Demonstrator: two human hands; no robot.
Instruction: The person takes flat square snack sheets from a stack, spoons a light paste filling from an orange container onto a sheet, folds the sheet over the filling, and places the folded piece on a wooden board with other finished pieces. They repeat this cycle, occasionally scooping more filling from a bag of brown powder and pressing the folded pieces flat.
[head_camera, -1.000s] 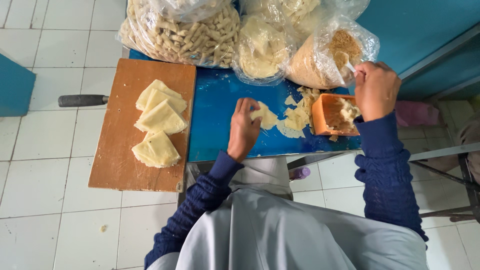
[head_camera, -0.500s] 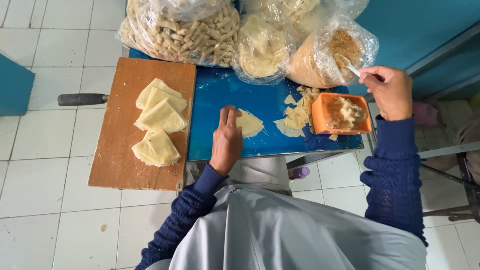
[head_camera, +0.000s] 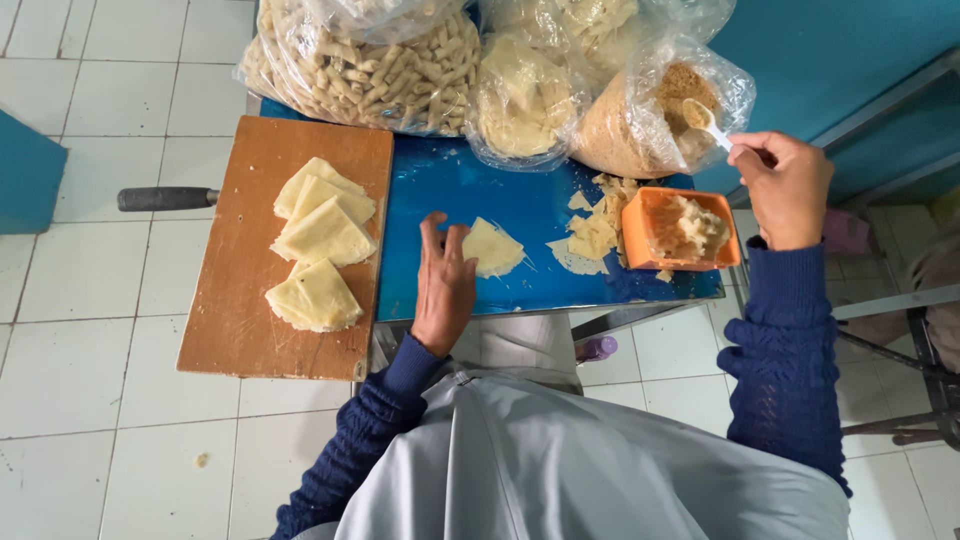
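Observation:
My left hand (head_camera: 444, 282) lies flat on the blue tabletop (head_camera: 440, 190), fingers spread, its fingertips touching a pale triangular dough wrapper (head_camera: 492, 248). My right hand (head_camera: 786, 188) is raised at the right and grips a small white spoon (head_camera: 704, 120), whose bowl carries a brownish scoop beside an open clear bag of brown crumbs (head_camera: 640, 112). Just below that hand stands an orange square tub (head_camera: 682, 228) of pale filling. A loose heap of wrapper pieces (head_camera: 592, 232) lies to the left of the tub.
A wooden cutting board (head_camera: 240, 300) at the left carries several folded pale triangles (head_camera: 318, 240). Clear bags of finger-shaped snacks (head_camera: 360, 62) and pale dough (head_camera: 520, 95) line the table's far edge. A dark handle (head_camera: 165, 198) sticks out left of the board. White tiled floor surrounds the table.
My left hand slid one wrapper from the heap leftward to the table's middle. My right hand rose from the orange tub to the crumb bag with the spoon.

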